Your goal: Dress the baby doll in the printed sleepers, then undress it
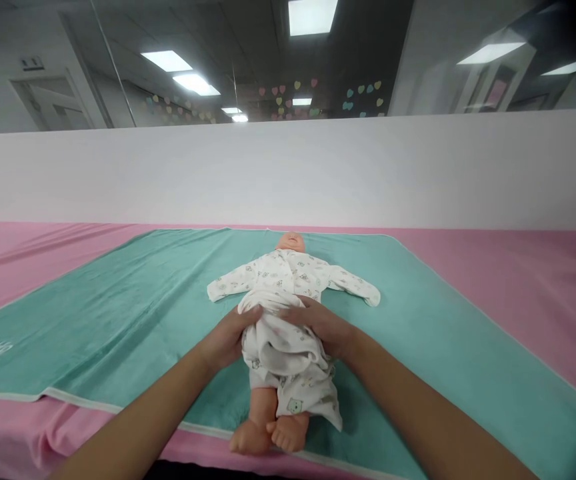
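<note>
A baby doll (258, 427) lies on its back, its head away from me and its bare feet towards me. It wears a white printed long-sleeved baby top (288, 267), with both sleeves spread to the sides. White printed baby trousers (288, 357) are bunched around its hips and thighs, and one leg of them hangs lower than the other. My left hand (231, 335) is closed on the cloth at the left side of the waist, thumb on top. My right hand (327, 325) grips the cloth at the right side, its fingertips partly hidden in the folds.
Beneath the doll is a teal blanket (143, 320) with a pale edge, spread over a pink cover (508, 273). The cover's front edge is close to me. A low white wall (288, 173) runs along the back, with glass above it.
</note>
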### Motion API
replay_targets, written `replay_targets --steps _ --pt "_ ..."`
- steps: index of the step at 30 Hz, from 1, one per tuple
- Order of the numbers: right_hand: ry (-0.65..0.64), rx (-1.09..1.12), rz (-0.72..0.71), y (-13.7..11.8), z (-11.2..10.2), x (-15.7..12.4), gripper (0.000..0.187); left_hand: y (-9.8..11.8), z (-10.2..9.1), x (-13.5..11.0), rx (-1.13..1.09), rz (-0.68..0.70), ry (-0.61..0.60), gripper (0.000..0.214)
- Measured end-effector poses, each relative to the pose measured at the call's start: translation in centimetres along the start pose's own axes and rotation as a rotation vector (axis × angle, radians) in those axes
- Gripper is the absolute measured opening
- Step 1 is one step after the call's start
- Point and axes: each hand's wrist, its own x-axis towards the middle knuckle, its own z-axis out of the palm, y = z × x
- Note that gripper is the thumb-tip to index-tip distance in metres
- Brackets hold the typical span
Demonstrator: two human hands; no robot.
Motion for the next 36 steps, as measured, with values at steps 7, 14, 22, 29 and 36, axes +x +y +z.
replay_targets --steps 7,14,22,29,36 --pt "-0.136 -0.39 0.11 -1.0 0.3 -0.4 0.032 0.2 0.5 -0.1 -0.094 -0.022 0.041 0.048" --pt "0.18 -0.149 0.013 0.6 0.2 0.0 0.031 0.2 1.0 -0.4 0.028 -0.054 0.081 0.049" --pt "0.21 -0.029 -0.033 0.5 0.1 -0.1 0.038 0.8 2.9 -1.0 0.264 0.006 0.055 0.06" --pt "0.016 -0.179 -0.068 0.4 0.1 -0.8 0.036 1.8 4.4 -1.7 0.22 0.051 0.181 0.048" --pt "-0.31 -0.202 -0.069 -0.6 -0.4 -1.9 0.019 3.1 5.5 -0.5 1.233 0.242 0.254 0.058"
